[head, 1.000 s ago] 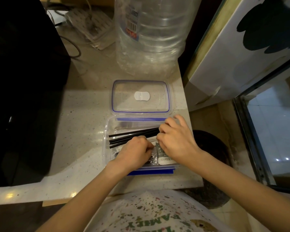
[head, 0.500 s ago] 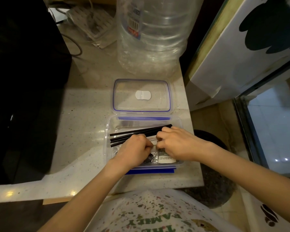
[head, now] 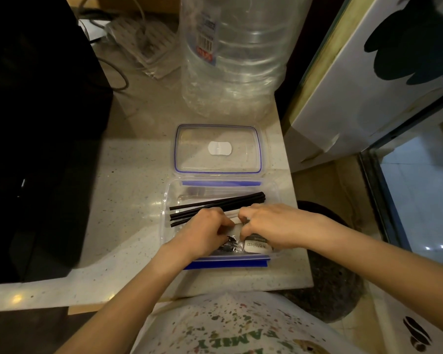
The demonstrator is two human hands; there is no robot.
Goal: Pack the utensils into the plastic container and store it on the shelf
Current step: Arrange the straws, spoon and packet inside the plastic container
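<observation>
A clear plastic container with blue clips stands open on the pale counter. Its lid lies flat just behind it. Several black straws lie slanted across the container's far half. Both hands are inside the near half. My left hand is curled, fingers pinching a pale wrapped utensil. My right hand presses down on the same wrapper, beside a labelled packet. A crinkly wrapped black utensil shows between the hands.
A large clear water jug stands behind the lid. A black appliance fills the left side. A power strip with cables lies at the back. A white box leans at the right; a dark round bin sits below the counter's right edge.
My right hand has slid off the straws toward me and down onto the wrapped utensils. The straws now lie uncovered. My left hand has barely moved.
</observation>
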